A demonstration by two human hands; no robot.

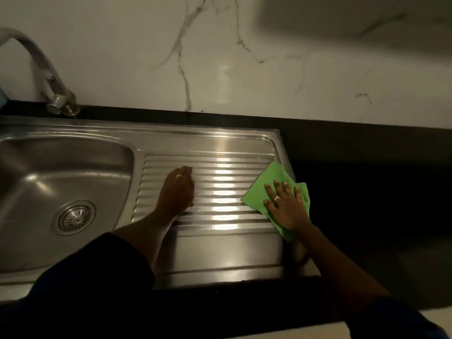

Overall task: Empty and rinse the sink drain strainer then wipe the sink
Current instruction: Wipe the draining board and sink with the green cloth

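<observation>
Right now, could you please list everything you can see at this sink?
sink basin: one, steel, left of view
drain strainer: one, steel, seated in the basin floor
drainboard: one, ribbed steel, right of the basin
tap: one, silvery, curved, behind the basin at far left
green cloth: one, on the drainboard's right edge, overlapping the countertop
countertop: one, black, around the sink
wall: one, white with grey veins, behind
left hand: one, ringed, rests on the drainboard ribs
right hand: one, ringed, fingers spread flat on the cloth
</observation>
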